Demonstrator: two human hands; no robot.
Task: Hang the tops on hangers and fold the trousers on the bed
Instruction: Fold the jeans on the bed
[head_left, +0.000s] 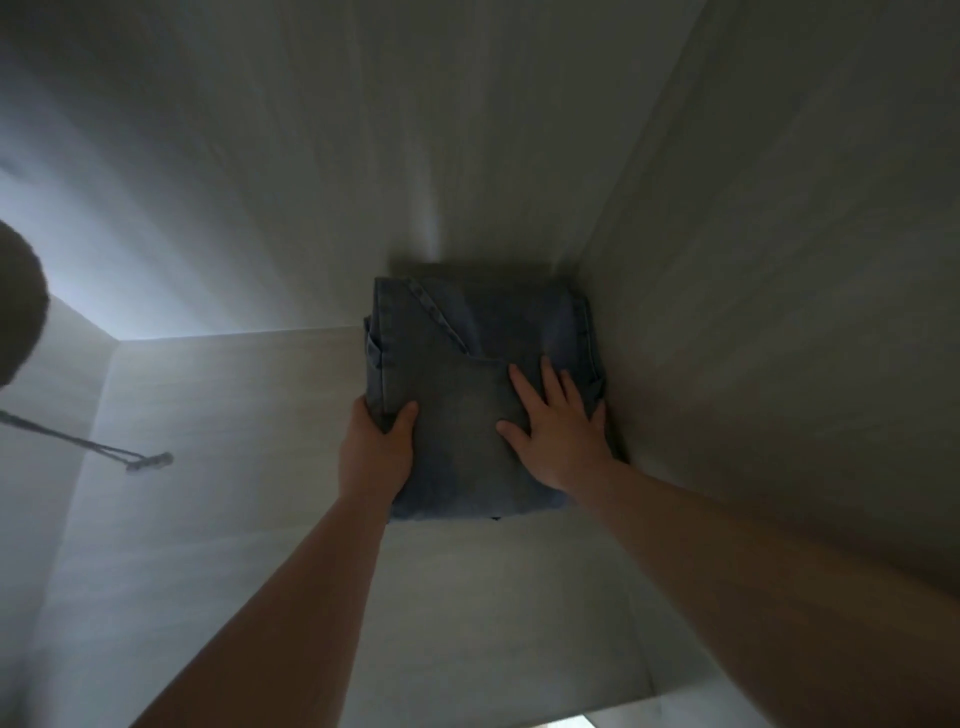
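Inside a dim, pale grey wood-grain cupboard compartment, here is what surrounds the action. A flat grey shelf board (234, 493) runs across the lower part of the view, a tall back panel (311, 156) rises behind it, and a side wall (779, 312) closes things off on the right. Over on the left, a thin metal rod with a pale tip (119, 454) pokes in at an angle, well apart from both hands. A dark rounded shape (15, 312) sits at the left edge, too blurred to identify. Nothing lies between the hands and the garment.

Now the main item: a folded pair of faded blue denim trousers (457, 415) lies on the shelf, tucked into the far right corner, its right edge touching the side wall and its far edge close to the back panel. A seam line runs diagonally across the top layer.

The left hand (376, 452) grips the near left corner of the bundle, thumb curled over the top, fingers hidden underneath. The right hand (563, 436) lies flat on top of the denim, fingers spread wide and straight, palm down near the right edge. Both bare forearms reach up from the bottom of the view.
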